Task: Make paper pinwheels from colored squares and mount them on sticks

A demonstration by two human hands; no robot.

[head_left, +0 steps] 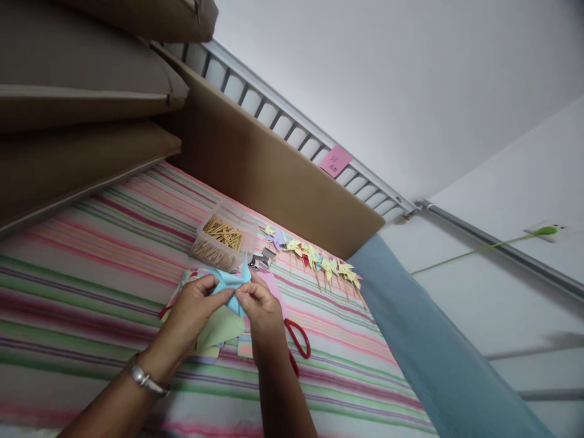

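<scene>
Striped cloth: Seen from the head camera, a striped cloth [114, 304] carries a clear plastic box [214, 260] of thin wooden sticks [223, 234], just beyond the hands; a small metallic object [265, 258] sits beside it.
Pinwheels: A row of paper pinwheels [329, 266] on sticks, mostly pale yellow, lies at the far right near a brown board [274, 176].
Surroundings: Brown-covered slabs [91, 97] stack at left; metal bars [292, 125] run behind the board, and a blue panel [410, 322] borders the right.
Obstructions: The right forearm partly hides red-handled scissors [305, 336]; both hands cover parts of the loose colored sheets [222, 328] beneath.
Pink note: A pink note [336, 160] on the bars bears dark handwriting, too small to read surely.
Blue paper: A folded light-blue paper [232, 280] with pointed tips is held between the two hands, above the sheets and near the box.
Hands: The left hand [196, 304], a silver band [148, 380] at its wrist, pinches the paper's left side; the right hand [261, 307] pinches its right side with thumb and fingers.
</scene>
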